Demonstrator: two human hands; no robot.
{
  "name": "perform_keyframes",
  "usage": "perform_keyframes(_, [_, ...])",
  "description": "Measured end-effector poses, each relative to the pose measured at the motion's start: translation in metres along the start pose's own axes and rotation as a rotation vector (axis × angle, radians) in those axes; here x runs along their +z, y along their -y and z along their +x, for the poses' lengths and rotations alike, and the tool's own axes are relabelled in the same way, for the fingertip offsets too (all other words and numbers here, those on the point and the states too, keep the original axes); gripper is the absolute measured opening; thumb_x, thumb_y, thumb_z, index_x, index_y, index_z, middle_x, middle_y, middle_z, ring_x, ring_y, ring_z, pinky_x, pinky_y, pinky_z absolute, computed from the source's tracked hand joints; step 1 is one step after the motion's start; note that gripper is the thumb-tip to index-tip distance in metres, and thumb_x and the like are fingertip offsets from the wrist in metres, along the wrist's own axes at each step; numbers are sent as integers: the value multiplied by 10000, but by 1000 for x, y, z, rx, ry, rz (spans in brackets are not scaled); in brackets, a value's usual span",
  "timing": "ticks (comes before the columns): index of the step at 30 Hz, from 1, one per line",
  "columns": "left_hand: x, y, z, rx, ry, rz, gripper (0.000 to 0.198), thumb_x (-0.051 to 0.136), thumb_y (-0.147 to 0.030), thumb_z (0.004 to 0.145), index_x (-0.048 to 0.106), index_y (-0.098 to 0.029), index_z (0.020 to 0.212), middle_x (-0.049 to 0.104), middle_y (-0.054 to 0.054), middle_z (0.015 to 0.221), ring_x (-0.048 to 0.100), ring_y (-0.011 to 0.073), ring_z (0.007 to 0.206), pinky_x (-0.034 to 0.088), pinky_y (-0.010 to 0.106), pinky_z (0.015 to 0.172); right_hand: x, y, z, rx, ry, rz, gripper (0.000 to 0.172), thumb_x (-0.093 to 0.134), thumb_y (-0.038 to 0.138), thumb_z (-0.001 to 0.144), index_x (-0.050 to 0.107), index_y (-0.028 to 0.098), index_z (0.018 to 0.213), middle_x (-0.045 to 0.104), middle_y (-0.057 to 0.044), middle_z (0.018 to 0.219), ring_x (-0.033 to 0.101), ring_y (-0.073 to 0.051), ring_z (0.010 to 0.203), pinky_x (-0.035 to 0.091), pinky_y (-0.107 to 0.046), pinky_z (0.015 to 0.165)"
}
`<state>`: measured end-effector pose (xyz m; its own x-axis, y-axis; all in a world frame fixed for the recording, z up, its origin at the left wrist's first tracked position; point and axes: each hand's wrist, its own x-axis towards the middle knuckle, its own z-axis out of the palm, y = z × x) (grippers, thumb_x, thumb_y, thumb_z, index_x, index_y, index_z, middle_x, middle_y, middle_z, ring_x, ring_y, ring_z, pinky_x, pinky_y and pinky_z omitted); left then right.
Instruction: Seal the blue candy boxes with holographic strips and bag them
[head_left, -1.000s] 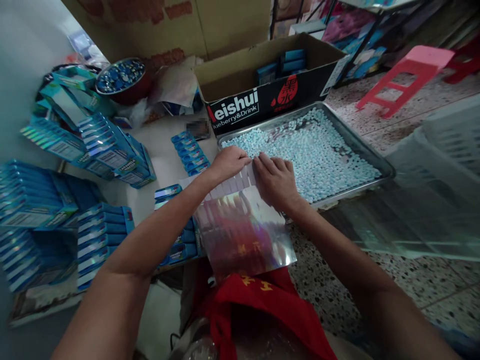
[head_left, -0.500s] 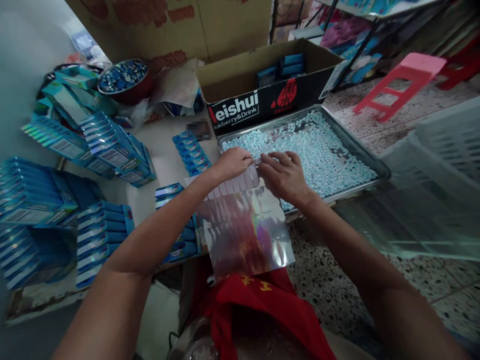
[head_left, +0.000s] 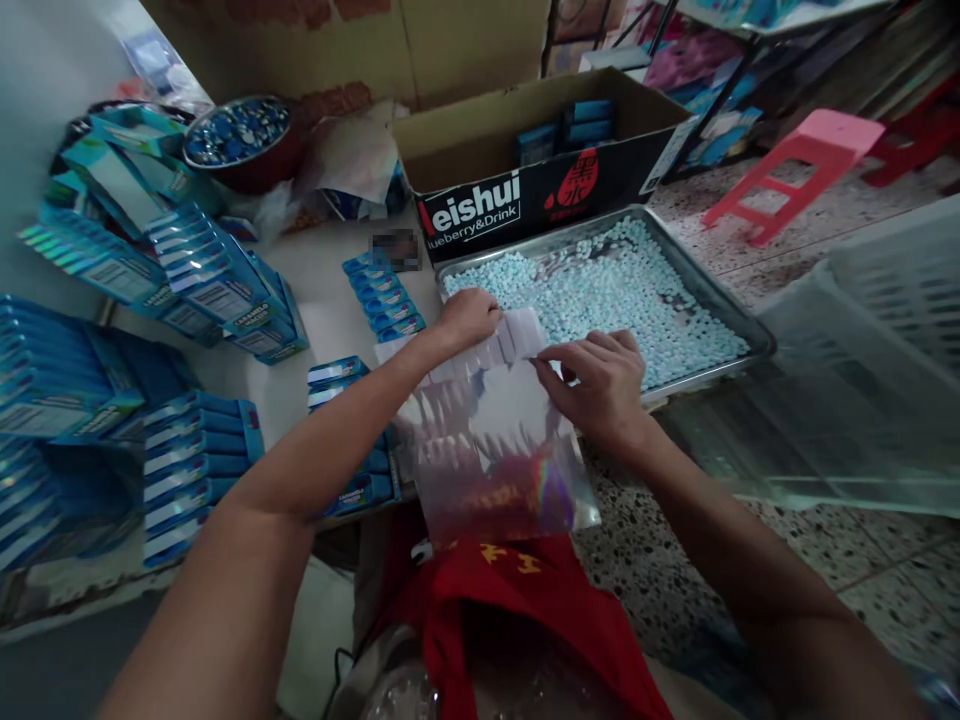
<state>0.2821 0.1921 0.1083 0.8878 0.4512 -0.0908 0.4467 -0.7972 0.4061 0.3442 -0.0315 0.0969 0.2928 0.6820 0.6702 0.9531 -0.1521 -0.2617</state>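
So, your right hand (head_left: 596, 385) pinches the white strip (head_left: 523, 332) at the shiny sheet's (head_left: 495, 460) far end; your left hand (head_left: 469, 318) curls against it, grip unclear; black carton (head_left: 630, 160) reads "eishui", a blue box (head_left: 251, 312) "CARAMELO"

Bold white letters reading "eishui" run across the dark front of a cardboard carton (head_left: 480, 235) at upper center, after a red initial too partial to make out. Beneath, a smaller line shows "lueberry&Drink", its first letter also unclear. To the right, a red drop carries a Chinese-style character, with blurred red lettering below. At left, a stack of blue boxes (head_left: 225, 285) bears the word "CARAMELO" over a second, blurred word; its white panels hold print too small to read. At bottom center, yellow characters mark a red apron (head_left: 540, 600), not clearly legible.
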Motion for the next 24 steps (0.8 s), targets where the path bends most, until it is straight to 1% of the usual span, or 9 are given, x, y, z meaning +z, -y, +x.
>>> perform_keyframes(4, [0,1,-8,-13,-133,-29,226,631,-187,919,822,-147,1033,781,150,1178,690,286,1185,506,374,1069,-39,27,4,267,10,289,197,765,356,924,712,248,768,502,65,517,453,-122,510,326,-355,643])
perform_keyframes(6, [-8,-1,-24,-21,-201,-198,219,645,-251,964,798,-147,1080,772,156,1204,692,278,1191,520,382,1069,-48,31,10,458,28,515,228,809,417,892,714,250,771,483,66,531,397,-112,497,309,-337,581])
perform_keyframes(7, [-13,-3,-36,-35,-188,-338,250,627,-331,1007,789,-151,1069,782,151,1156,710,267,1148,543,376,1032,-49,30,13,538,44,632,249,823,449,877,716,252,768,479,62,538,379,-113,500,292,-331,553])
perform_keyframes(9, [-22,-9,-66,-91,-74,-669,451,565,-564,1049,771,-163,1022,796,133,1016,746,247,1029,590,355,927,-45,28,18,646,76,829,274,848,477,840,715,255,751,479,55,551,360,-114,508,272,-324,519])
perform_keyframes(12, [-25,-21,-116,-165,83,-1064,626,646,-785,922,737,-173,1015,800,121,965,770,237,947,625,349,854,-32,30,21,755,78,990,269,880,445,777,703,253,711,486,53,562,333,-103,508,250,-310,488])
perform_keyframes(15, [-16,-32,-152,-222,21,-1237,535,880,-635,802,696,-164,978,795,105,962,767,193,865,631,332,835,-22,41,17,833,83,1065,277,900,432,709,698,242,689,462,59,544,301,-91,503,203,-295,472])
perform_keyframes(18, [-7,-34,-174,-320,-119,-1271,367,931,-395,801,676,-156,913,787,79,906,742,146,772,617,292,774,-19,57,9,860,118,1082,319,901,457,664,679,229,664,417,71,508,279,-84,493,184,-288,472])
perform_keyframes(21, [-9,-24,-194,-380,-167,-1202,250,873,-341,847,708,-163,905,787,62,874,717,128,708,573,252,676,-15,78,1,833,164,1073,322,888,472,669,688,220,682,439,68,515,294,-82,492,195,-283,471])
perform_keyframes(24, [-22,0,-225,-368,-240,-1002,270,898,-388,801,747,-171,860,755,40,792,680,127,679,509,227,595,-2,108,-5,806,191,1072,303,875,455,690,691,215,693,469,59,537,323,-86,512,234,-276,481])
